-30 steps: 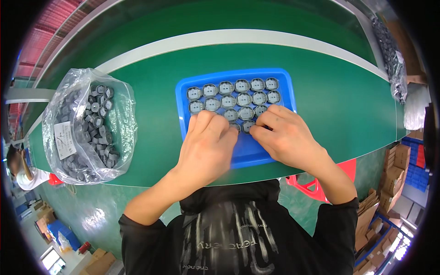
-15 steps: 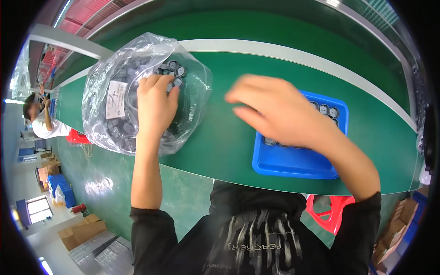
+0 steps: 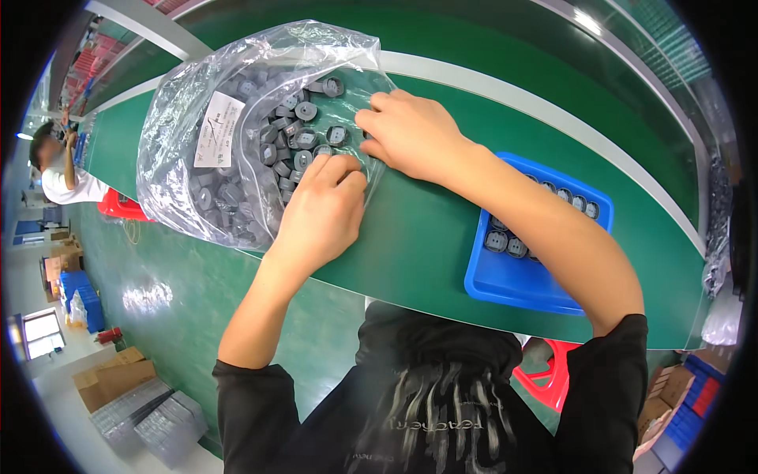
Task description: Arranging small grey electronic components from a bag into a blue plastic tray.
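Note:
A clear plastic bag (image 3: 178, 130) lies on the green table, its mouth facing right. Many small round grey plastic parts (image 3: 305, 110) fill it and spill toward the opening. My left hand (image 3: 325, 209) is at the near side of the mouth, fingers curled down by the parts; what they hold is hidden. At the right edge of the mouth, my right hand (image 3: 414, 133) has its thumb and fingers drawn together against the film, with a small dark bit showing between them. One loose grey part (image 3: 338, 136) sits just left of its fingertips.
Beneath my right forearm stands a blue tray (image 3: 521, 294) with rows of similar round parts (image 3: 517, 247). A white label (image 3: 219, 130) is on the bag. A red stool (image 3: 550, 375) is by the table's near edge. Another person (image 3: 67, 170) sits far left.
My right hand has moved left from near the tray to the bag's mouth. My left hand has come right and nearer, out of the bag's middle. The mouth now spreads wider, exposing more parts.

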`<state>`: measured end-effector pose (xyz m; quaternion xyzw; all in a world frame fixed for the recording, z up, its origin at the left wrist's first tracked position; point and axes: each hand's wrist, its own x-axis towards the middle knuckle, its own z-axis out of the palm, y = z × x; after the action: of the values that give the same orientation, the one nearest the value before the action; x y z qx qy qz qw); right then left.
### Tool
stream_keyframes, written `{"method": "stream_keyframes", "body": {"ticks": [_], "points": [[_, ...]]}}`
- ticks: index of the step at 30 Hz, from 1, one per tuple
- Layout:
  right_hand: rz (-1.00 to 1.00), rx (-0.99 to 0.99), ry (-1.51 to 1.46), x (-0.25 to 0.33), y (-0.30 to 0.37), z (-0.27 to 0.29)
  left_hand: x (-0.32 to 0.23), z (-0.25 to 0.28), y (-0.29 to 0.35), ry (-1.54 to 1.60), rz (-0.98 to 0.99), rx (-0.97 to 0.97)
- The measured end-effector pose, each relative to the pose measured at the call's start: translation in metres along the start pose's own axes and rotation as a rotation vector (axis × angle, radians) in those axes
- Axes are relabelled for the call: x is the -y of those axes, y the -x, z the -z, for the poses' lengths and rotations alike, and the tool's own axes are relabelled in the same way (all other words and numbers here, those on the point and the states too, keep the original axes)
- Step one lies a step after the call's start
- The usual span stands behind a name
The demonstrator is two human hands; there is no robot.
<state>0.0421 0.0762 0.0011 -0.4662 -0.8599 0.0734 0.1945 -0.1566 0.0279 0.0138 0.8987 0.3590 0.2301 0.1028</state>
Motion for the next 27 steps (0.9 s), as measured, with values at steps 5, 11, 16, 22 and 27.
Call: {"method": "stream_keyframes", "body": {"ticks": [5,11,16,22,27], "points": [[0.099,-0.039,-0.01,-0.002,0.015,-0.001,-0.004,0.004,0.005,0.051,0.07,-0.106],[0.108,-0.173,-0.064,0.0,0.031,-0.005,-0.007,-0.002,0.004,-0.017,0.067,-0.071],[0.102,-0.167,-0.075,0.0,0.031,-0.009,-0.003,-0.012,0.01,-0.067,0.061,-0.149],[0.019,-0.141,0.09,0.022,0.025,-0.008,-0.005,-0.011,0.01,-0.211,0.031,-0.207],[0.048,-0.086,0.24,0.031,0.02,-0.004,-0.009,-0.011,0.006,-0.217,0.027,-0.196]]}}
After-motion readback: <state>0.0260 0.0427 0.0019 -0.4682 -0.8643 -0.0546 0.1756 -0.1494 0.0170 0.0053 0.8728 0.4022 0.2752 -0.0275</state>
